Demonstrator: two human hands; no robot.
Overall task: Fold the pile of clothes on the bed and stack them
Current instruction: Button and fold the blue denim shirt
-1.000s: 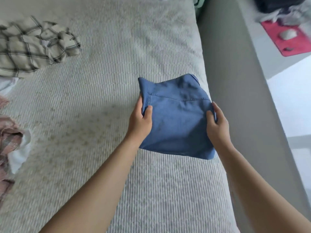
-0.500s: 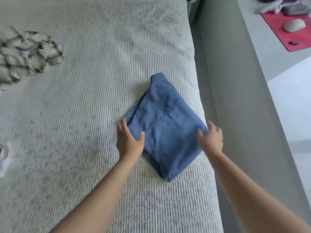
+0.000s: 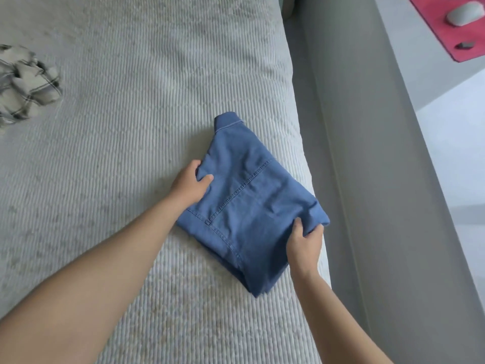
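Head view: a folded blue garment [image 3: 252, 206] lies on the bed [image 3: 131, 127], close to its right edge and turned cornerwise, one corner pointing toward the person. The left hand [image 3: 190, 183] pinches the garment's left edge, thumb on top and fingers tucked under the fold. The right hand [image 3: 304, 241] grips the corner nearest the bed's right edge, bunching the cloth between thumb and fingers. Holding opposite sides like this likely keeps the folded layers together while the bundle is squared up or shifted (it sits skewed to the bed's edge). A crumpled plaid shirt [image 3: 26, 85] waits unfolded near the left edge, well apart. Beyond the bed's right edge, a grey mouse [image 3: 463, 13] rests on a red mat [image 3: 446, 35] on a bench [image 3: 420, 82]
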